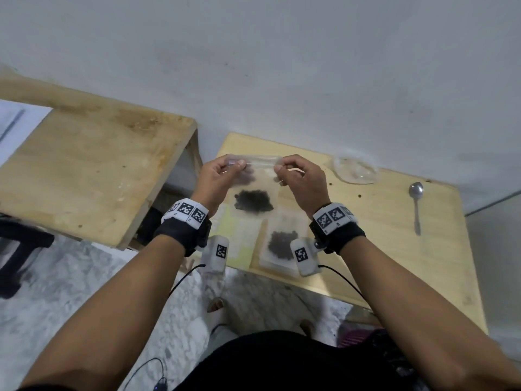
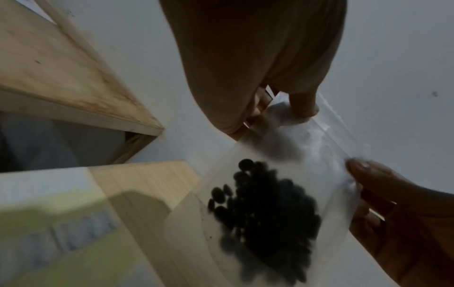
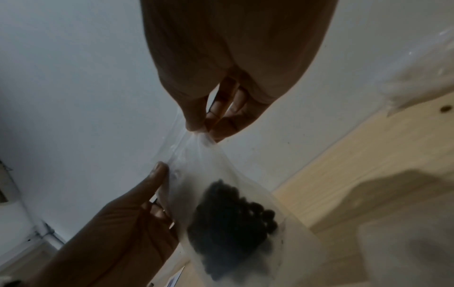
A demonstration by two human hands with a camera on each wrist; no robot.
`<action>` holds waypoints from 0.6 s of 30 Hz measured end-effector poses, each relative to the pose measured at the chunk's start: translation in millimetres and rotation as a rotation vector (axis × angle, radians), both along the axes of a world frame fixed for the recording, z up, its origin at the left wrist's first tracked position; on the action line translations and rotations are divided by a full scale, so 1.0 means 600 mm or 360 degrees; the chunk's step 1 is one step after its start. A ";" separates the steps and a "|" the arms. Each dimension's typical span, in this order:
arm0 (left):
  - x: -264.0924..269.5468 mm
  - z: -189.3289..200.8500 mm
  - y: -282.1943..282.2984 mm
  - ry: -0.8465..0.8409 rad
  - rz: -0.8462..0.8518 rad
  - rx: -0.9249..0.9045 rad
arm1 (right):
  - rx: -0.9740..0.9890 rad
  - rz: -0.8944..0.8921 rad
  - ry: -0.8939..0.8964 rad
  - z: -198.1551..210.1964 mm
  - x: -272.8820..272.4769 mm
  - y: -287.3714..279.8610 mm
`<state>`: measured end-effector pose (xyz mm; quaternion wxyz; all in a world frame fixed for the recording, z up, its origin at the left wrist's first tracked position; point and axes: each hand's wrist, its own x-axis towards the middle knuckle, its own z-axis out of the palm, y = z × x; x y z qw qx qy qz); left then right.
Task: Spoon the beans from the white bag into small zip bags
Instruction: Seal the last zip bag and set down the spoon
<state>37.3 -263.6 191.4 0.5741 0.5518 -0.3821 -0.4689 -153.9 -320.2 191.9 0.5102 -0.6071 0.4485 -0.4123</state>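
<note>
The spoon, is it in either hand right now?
No, the spoon lies alone on the table while the left hand and right hand both pinch the zip bag.

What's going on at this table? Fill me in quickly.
A person is holding a small zip bag up over the wooden table, the left hand and right hand each pinching one end of its top edge. Dark beans sit in its bottom. Another small bag with beans lies flat on the table below. The spoon lies off to the right, untouched.
</note>
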 end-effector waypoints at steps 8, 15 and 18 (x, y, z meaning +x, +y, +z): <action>0.181 -0.031 -0.001 -0.0050 0.0028 0.0062 | 0.0105 -0.0251 0.0304 -0.079 0.126 0.016; 0.269 -0.072 -0.014 -0.0086 0.0268 0.0156 | 0.0263 -0.0064 0.0885 -0.191 0.176 0.048; 0.285 -0.084 -0.017 -0.0090 0.0280 0.0223 | 0.0305 -0.0037 0.1055 -0.217 0.199 0.049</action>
